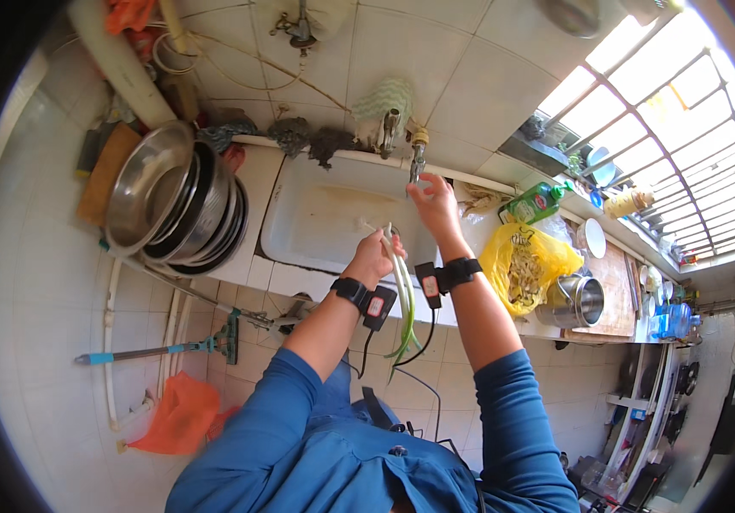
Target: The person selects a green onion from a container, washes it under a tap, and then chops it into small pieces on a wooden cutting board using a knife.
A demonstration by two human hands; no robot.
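Several long green onions (404,288) are in my left hand (375,255), their white ends over the front right part of a white sink (322,211) and their green leaves hanging down past its front edge. My right hand (433,200) is raised at the mouth of a metal faucet (417,160), fingers curled; whether it touches the faucet cannot be told. A second faucet (390,131) with a green and white cloth (385,99) behind it stands just to the left. Black straps with small boxes are on both wrists.
Stacked metal basins (152,186) stand left of the sink. To the right are a green bottle (534,204), a yellow plastic bag (499,256) with food scraps, a metal pot (571,301) and a wooden cutting board (614,288). A mop (213,344) and a red bag (178,413) are lower left.
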